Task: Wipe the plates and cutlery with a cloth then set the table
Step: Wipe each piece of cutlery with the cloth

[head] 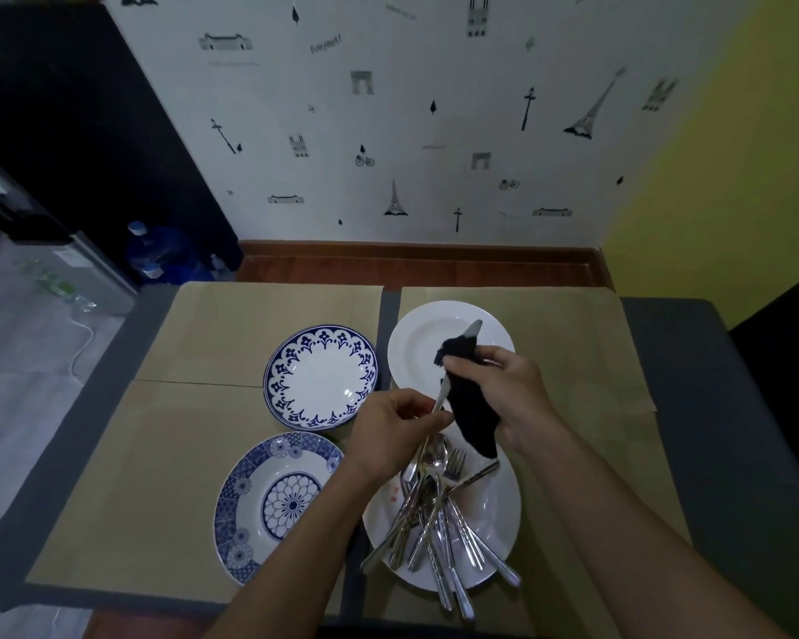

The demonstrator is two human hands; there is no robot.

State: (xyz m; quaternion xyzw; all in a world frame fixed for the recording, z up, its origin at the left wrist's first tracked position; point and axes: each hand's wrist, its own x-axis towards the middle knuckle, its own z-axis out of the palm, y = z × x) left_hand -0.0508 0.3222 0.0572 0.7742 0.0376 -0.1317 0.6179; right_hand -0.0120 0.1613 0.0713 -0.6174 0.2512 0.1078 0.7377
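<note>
My left hand [395, 428] pinches the handle of a table knife [443, 393] held up over the table. My right hand [508, 392] grips a black cloth [471, 403] wrapped around the knife's blade, whose tip [473, 327] pokes out above. Below lies a white plate [494, 509] with a heap of cutlery [439, 514]: spoons, forks and knives, plus a few reddish smears. A bare white plate [418, 343] sits behind the hands. A blue-rimmed white plate [321, 378] and a blue patterned plate [273, 500] lie to the left.
Tan cardboard sheets [194, 458] cover the grey table [729, 408]. Wall with printed stickers stands behind the table. Blue water bottles [158, 251] and a metal appliance [93, 269] are on the floor at far left.
</note>
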